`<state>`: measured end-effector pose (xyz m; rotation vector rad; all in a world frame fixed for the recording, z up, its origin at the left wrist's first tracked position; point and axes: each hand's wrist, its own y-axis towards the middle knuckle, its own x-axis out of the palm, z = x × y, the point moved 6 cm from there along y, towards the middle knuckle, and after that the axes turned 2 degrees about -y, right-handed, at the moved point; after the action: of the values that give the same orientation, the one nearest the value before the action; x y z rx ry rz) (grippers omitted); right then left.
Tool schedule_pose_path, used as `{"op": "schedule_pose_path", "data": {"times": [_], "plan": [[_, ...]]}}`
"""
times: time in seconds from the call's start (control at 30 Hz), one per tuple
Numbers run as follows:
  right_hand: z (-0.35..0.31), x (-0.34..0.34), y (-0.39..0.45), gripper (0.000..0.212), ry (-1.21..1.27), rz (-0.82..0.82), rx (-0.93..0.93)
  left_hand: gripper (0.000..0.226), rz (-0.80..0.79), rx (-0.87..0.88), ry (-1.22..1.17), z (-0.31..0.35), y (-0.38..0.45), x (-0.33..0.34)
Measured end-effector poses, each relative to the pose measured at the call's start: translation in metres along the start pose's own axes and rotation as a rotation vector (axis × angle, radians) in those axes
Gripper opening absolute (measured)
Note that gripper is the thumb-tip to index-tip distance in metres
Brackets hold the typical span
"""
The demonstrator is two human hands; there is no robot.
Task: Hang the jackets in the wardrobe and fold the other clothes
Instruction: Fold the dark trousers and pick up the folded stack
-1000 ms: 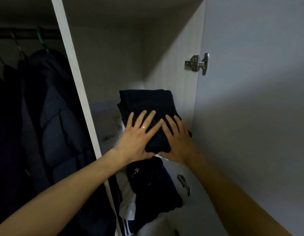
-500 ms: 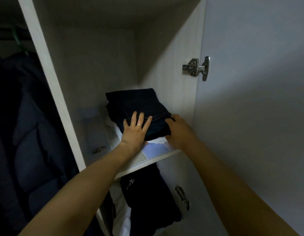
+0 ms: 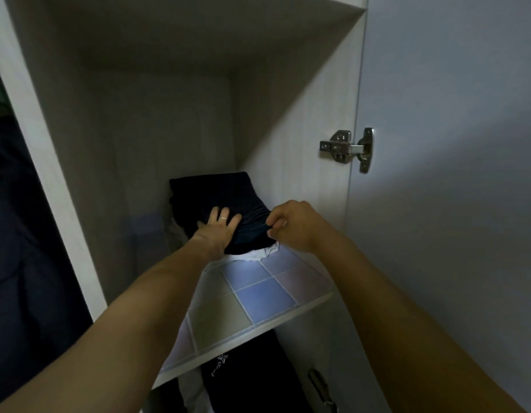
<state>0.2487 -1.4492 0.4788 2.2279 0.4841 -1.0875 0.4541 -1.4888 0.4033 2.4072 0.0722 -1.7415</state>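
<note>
A folded dark navy garment lies on top of a stack on the wardrobe shelf, which is lined with a checked paper. White fabric peeks out beneath it. My left hand rests flat on the garment's near left part, fingers straight, a ring on one finger. My right hand has curled fingers and pinches the garment's front right edge.
The open wardrobe door with a metal hinge stands on the right. Dark jackets hang in the left compartment behind a white divider. More dark and white clothes lie under the shelf.
The stack sits deeper on the shelf than before. My right hand went from flat on the cloth to pinching its front right edge; my left hand stays flat on top.
</note>
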Motion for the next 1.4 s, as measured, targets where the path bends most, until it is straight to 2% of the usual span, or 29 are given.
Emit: {"op": "schedule_pose_path", "data": {"times": [0.2, 0.3, 0.37, 0.43, 0.53, 0.6, 0.7, 0.77, 0.87, 0.93, 1.0, 1.1, 1.17, 1.2, 1.27, 1.33, 1.4], "plan": [[0.003, -0.018, 0.003, 0.019, -0.002, 0.091, 0.020, 0.103, 0.002, -0.051, 0.013, -0.007, 0.015, 0.009], [0.005, -0.014, -0.008, 0.016, 0.033, 0.112, 0.062, 0.110, -0.079, -0.051, -0.014, -0.002, 0.009, 0.005], [0.005, -0.011, -0.024, 0.016, 0.064, 0.118, 0.080, 0.104, -0.106, -0.076, -0.050, 0.005, -0.005, -0.008], [0.005, -0.013, -0.046, 0.015, 0.079, 0.149, 0.097, 0.078, 0.015, -0.063, -0.250, 0.020, -0.026, -0.028], [-0.001, -0.021, -0.088, 0.014, 0.106, 0.233, 0.137, 0.038, 0.306, 0.001, -0.772, 0.035, -0.078, -0.056], [-0.009, -0.031, -0.126, 0.016, 0.122, 0.302, 0.155, 0.022, 0.385, 0.102, -0.985, 0.048, -0.121, -0.070], [-0.021, -0.045, -0.202, 0.017, 0.176, 0.372, 0.191, 0.016, 0.419, 0.276, -1.095, 0.078, -0.195, -0.089], [-0.028, -0.051, -0.260, 0.013, 0.214, 0.370, 0.207, 0.019, 0.353, 0.369, -1.160, 0.102, -0.244, -0.093], [-0.036, -0.060, -0.342, 0.010, 0.234, 0.326, 0.248, 0.033, 0.254, 0.428, -1.173, 0.138, -0.310, -0.095], [-0.044, -0.065, -0.365, 0.009, 0.209, 0.326, 0.249, 0.031, 0.259, 0.447, -1.172, 0.148, -0.331, -0.103], [-0.054, -0.085, -0.413, 0.007, 0.150, 0.434, 0.255, 0.022, 0.225, 0.504, -1.171, 0.174, -0.365, -0.117], [-0.059, -0.118, -0.468, 0.011, 0.116, 0.770, 0.290, 0.012, 0.184, 0.574, -1.189, 0.198, -0.396, -0.135], [-0.054, -0.134, -0.485, 0.011, 0.158, 0.896, 0.358, 0.011, 0.182, 0.600, -1.209, 0.209, -0.410, -0.143], [-0.049, -0.139, -0.486, 0.019, 0.206, 0.865, 0.415, 0.010, 0.174, 0.618, -1.220, 0.214, -0.414, -0.147], [-0.038, -0.132, -0.474, 0.042, 0.339, 0.625, 0.528, 0.009, 0.142, 0.648, -1.268, 0.224, -0.423, -0.153], [-0.040, -0.119, -0.466, 0.050, 0.446, 0.411, 0.535, 0.009, 0.106, 0.647, -1.307, 0.231, -0.432, -0.157], [-0.040, -0.107, -0.462, 0.053, 0.512, 0.351, 0.519, 0.010, 0.067, 0.601, -1.333, 0.234, -0.434, -0.154]]}}
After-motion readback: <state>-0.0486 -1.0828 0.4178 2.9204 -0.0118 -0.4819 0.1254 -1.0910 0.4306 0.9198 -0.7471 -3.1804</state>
